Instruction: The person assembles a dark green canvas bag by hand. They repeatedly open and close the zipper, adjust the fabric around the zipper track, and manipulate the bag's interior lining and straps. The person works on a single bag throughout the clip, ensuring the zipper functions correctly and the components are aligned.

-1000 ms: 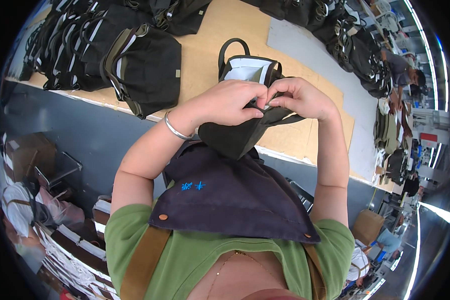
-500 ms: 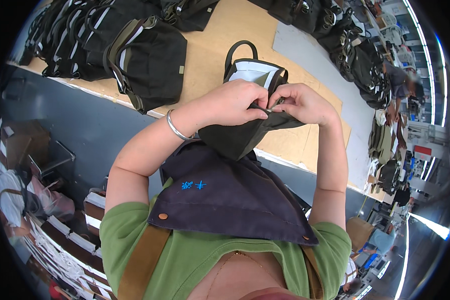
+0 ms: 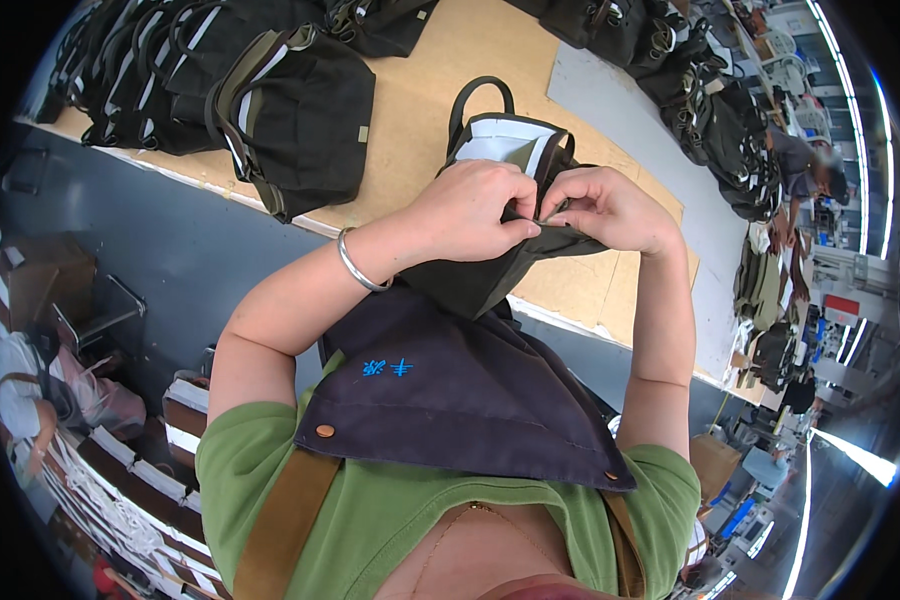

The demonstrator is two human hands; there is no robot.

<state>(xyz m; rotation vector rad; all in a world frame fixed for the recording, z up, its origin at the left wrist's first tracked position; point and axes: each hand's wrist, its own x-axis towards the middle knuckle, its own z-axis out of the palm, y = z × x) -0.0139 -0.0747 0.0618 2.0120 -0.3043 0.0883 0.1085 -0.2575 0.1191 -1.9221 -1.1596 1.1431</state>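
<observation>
A dark bag (image 3: 470, 275) with a pale lining and a looped handle is tilted at the table's near edge, its mouth open away from me. My left hand (image 3: 485, 208) pinches the fabric at the bag's upper edge between thumb and fingers. Right beside it, my right hand (image 3: 608, 208) is closed on the same edge, thumb against fingertips. The fingertips of both hands almost meet. Whatever small part lies between them is mostly covered by the fingers.
On the tan tabletop (image 3: 430, 100), another dark bag (image 3: 315, 125) stands to the left, beside a row of similar bags (image 3: 150, 75). More dark bags (image 3: 710, 110) line the far right. Below the table at left are a carton (image 3: 45, 285) and stacked strips (image 3: 140, 480).
Both hands keep their pinch on the bag's edge, with only a slight shift of the fingers. The bag stays in nearly the same place.
</observation>
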